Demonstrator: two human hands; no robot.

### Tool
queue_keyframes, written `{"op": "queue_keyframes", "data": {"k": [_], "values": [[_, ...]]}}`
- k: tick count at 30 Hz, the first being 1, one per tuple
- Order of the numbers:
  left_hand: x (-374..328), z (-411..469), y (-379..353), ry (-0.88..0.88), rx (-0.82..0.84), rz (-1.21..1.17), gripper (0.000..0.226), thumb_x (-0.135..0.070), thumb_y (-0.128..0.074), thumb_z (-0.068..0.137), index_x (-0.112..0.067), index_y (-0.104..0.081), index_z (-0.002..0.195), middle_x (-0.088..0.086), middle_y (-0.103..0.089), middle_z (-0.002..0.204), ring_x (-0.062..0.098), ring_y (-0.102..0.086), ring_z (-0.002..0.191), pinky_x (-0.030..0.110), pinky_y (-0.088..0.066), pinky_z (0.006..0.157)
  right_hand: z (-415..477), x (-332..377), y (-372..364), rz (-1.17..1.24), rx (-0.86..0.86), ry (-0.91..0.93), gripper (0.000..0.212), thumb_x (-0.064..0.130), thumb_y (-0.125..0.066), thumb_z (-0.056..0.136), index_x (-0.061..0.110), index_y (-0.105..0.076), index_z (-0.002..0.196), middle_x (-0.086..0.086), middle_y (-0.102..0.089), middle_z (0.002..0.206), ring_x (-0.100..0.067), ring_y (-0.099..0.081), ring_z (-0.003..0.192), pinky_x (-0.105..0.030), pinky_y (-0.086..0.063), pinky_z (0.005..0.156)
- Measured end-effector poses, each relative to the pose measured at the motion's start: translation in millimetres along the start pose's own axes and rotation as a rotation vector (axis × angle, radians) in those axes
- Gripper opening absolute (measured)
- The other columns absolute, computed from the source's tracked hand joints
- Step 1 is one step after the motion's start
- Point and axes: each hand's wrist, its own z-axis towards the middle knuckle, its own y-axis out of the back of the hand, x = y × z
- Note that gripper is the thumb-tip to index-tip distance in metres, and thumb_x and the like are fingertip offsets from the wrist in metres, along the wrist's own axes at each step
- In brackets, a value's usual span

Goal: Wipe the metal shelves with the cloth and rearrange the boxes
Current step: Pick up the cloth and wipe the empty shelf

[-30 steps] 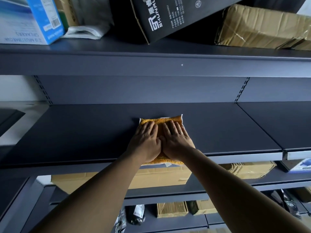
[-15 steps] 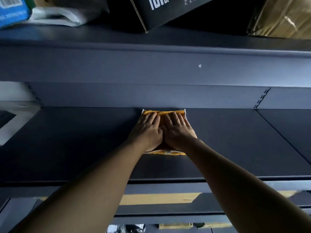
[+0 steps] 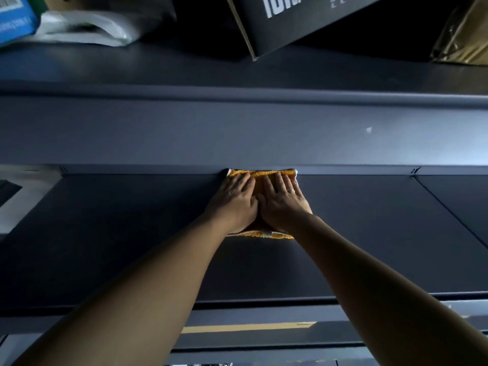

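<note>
Left hand (image 3: 233, 202) and right hand (image 3: 284, 200) flat, fingers spread, gripping nothing, pressing orange cloth (image 3: 260, 174) onto metal shelf (image 3: 132, 233) at back wall.

left hand (image 3: 233, 204), right hand (image 3: 284, 204) flat, side-by-side

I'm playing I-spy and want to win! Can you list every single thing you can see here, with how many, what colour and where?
cloth: one, orange-yellow, flat at the back of the middle shelf, under both hands
middle shelf: one, dark grey metal, across the centre
upper shelf: one, dark grey metal, across the top
black box: one, black with white print, tilted on the upper shelf
blue box: one, blue and white, upper shelf, far left
plastic bag: one, white, beside the blue box
brown box: one, tan, upper shelf, far right
left hand: flat on the cloth
right hand: flat on the cloth, wearing a ring
</note>
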Motion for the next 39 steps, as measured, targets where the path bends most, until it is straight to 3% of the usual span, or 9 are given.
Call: {"op": "queue_keyframes", "data": {"k": [7,13,19,23,30,33,36,39], "values": [[49.1,-17.0,10.3,0.026,-0.019,0.012,0.059,-0.04,-0.015,0.109,-0.019,-0.004,0.163,-0.002,0.004,0.17,0.013,0.007,0.155,0.031,0.006,0.125,11.5,56.1,-5.6,0.008,0.031,-0.002,0.067,0.048,-0.016,0.107,0.014,-0.002,0.163,-0.02,0.006,0.168,-0.032,0.009,0.157,-0.046,0.007,0.126],[43.9,-26.4,4.0,0.053,-0.043,0.05,0.061,-0.041,-0.015,0.107,-0.016,-0.005,0.162,0.002,0.002,0.17,0.017,0.004,0.156,0.035,0.005,0.126,1.9,55.3,-8.4,-0.012,0.008,0.019,0.065,0.048,-0.015,0.106,0.017,-0.005,0.163,-0.016,0.002,0.17,-0.03,0.005,0.157,-0.046,0.005,0.126],[34.3,-64.9,2.2,0.043,-0.027,0.071,0.063,-0.041,-0.014,0.107,-0.012,-0.003,0.162,0.006,0.001,0.17,0.02,0.003,0.156,0.036,0.006,0.126,-37.1,62.8,-9.7,-0.002,-0.014,0.051,0.097,0.06,0.014,0.079,0.018,-0.007,0.163,-0.013,-0.001,0.17,-0.027,0.002,0.157,-0.044,0.001,0.127],[26.2,-97.4,1.4,0.02,-0.019,0.073,0.064,-0.042,-0.013,0.106,-0.012,-0.001,0.162,0.007,0.003,0.17,0.021,0.005,0.156,0.036,0.007,0.126,-71.7,68.3,-10.8,-0.021,0.007,0.051,0.083,0.058,0.007,0.091,0.019,-0.003,0.164,-0.011,0.003,0.17,-0.026,0.007,0.157,-0.044,0.002,0.127],[19.2,-142.5,0.0,-0.017,0.005,0.061,0.065,-0.043,-0.011,0.106,-0.013,0.003,0.161,0.007,0.008,0.169,0.021,0.008,0.156,0.038,0.007,0.126,-114.0,75.8,-21.1,-0.056,0.031,0.043,0.092,0.062,0.017,0.084,0.019,0.003,0.163,-0.009,0.008,0.17,-0.026,0.013,0.156,-0.046,0.003,0.127],[21.6,-155.1,2.3,-0.033,0.014,0.076,0.064,-0.043,-0.01,0.107,-0.013,0.004,0.161,0.006,0.009,0.169,0.021,0.009,0.156,0.037,0.008,0.126,-129.1,87.4,-17.1,-0.051,0.034,0.025,0.084,0.061,0.012,0.091,0.019,0.006,0.163,-0.009,0.011,0.17,-0.026,0.015,0.156,-0.046,0.005,0.127],[30.2,-165.1,5.0,-0.046,0.016,0.071,0.063,-0.042,-0.01,0.107,-0.014,0.004,0.161,0.006,0.009,0.169,0.02,0.009,0.156,0.036,0.008,0.126,-135.9,104.6,-13.6,-0.031,0.062,-0.032,0.068,0.053,-0.006,0.105,0.019,0.007,0.163,-0.01,0.015,0.169,-0.026,0.016,0.156,-0.044,0.008,0.126],[50.7,-177.3,10.2,-0.018,0.014,0.07,0.061,-0.042,-0.009,0.107,-0.015,0.005,0.161,0.004,0.01,0.169,0.018,0.01,0.155,0.034,0.01,0.124,-136.1,131.4,-13.7,-0.027,0.063,-0.013,0.067,0.051,-0.01,0.107,0.018,0.006,0.163,-0.011,0.014,0.169,-0.026,0.015,0.156,-0.044,0.009,0.126]]}}
